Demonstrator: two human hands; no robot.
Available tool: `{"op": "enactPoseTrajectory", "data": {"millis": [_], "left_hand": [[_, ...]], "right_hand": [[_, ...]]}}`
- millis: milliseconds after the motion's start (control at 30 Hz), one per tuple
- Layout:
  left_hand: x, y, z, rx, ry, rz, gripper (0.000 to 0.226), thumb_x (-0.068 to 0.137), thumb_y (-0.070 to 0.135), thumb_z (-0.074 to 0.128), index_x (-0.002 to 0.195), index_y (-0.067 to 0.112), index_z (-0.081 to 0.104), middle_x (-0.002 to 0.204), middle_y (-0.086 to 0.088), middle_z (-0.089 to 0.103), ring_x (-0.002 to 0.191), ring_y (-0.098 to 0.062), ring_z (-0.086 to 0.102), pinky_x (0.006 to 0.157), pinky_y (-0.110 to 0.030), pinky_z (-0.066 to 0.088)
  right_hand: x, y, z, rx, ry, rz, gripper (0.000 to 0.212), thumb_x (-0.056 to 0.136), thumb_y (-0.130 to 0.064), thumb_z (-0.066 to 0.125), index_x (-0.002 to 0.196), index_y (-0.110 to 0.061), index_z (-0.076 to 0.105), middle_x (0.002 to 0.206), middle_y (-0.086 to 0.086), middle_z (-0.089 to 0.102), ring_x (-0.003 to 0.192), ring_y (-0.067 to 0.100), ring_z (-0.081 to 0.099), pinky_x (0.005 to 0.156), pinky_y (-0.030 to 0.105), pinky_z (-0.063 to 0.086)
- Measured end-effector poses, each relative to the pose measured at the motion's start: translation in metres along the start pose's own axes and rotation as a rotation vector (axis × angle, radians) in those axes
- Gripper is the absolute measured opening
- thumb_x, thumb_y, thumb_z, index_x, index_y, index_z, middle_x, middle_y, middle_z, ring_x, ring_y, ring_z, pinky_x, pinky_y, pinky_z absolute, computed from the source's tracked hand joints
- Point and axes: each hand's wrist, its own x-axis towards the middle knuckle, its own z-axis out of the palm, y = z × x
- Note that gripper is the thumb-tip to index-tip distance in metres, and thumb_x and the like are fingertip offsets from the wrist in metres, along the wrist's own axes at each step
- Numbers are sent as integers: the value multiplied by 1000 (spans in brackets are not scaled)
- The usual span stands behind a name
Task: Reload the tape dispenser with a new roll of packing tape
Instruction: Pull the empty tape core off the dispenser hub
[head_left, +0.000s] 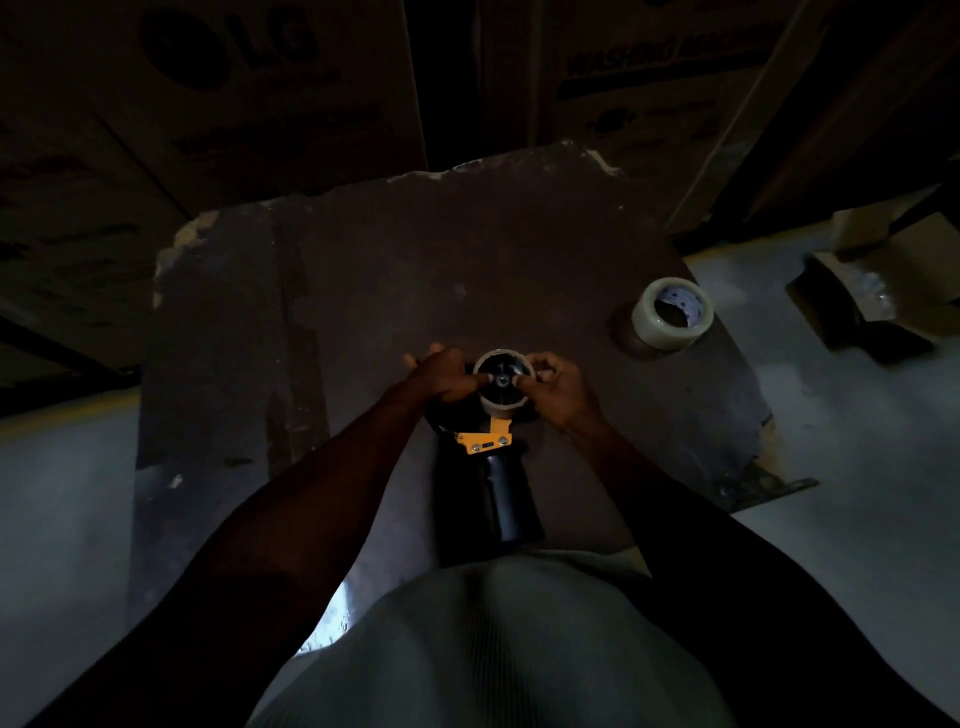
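A tape dispenser (493, 457) with a yellow frame and a black handle lies on a dark worn board (441, 270), handle toward me. On its black hub sits an empty cardboard core (503, 410). My left hand (441, 379) grips the core's left side, thumb reaching over the rim toward the hub. My right hand (553, 387) pinches the core's right rim with thumb and fingers. A new roll of clear packing tape (670, 317) lies flat on the board to the right, apart from both hands.
Large cardboard appliance boxes (249, 83) stand behind the board. An open cardboard box (883, 280) sits on the grey floor at the right. The board's edges are chipped and ragged. The scene is dim.
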Motion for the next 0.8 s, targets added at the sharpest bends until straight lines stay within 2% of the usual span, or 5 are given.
{"op": "enactPoseTrajectory", "data": {"millis": [167,333,533,700,800], "left_hand": [[-5,0,-3,-80,-19,40,44,86,55,60,103,17,74,100,-17,72,103,-29,60,95,-42,46],[-9,6,-9,-108,-104,46,40,90,50,60,90,12,72,75,-7,68,72,-21,65,60,-26,43],[-5,4,-4,-71,-52,22,46,74,73,56,57,32,66,95,-20,73,97,-35,64,93,-56,46],[-6,7,-1,-104,-30,54,41,87,51,63,100,14,75,99,-13,75,93,-26,69,74,-30,47],[-3,3,1,-126,-27,23,45,83,55,64,101,15,75,96,-9,76,88,-21,70,77,-32,54]], "right_hand": [[3,3,0,12,14,71,17,75,-23,79,85,-28,66,92,10,76,88,30,73,83,52,60],[3,12,-4,42,41,113,31,62,-47,84,82,-26,72,90,6,77,87,25,74,84,51,59],[-4,0,-2,118,17,133,33,75,-19,85,102,-4,72,101,19,75,88,26,70,90,48,57],[-6,-3,-1,136,28,117,21,75,-14,85,89,-13,70,100,20,73,87,24,67,87,45,56],[-5,-5,-1,122,35,130,35,75,-15,85,104,-4,69,104,19,73,89,23,68,87,44,56]]}}
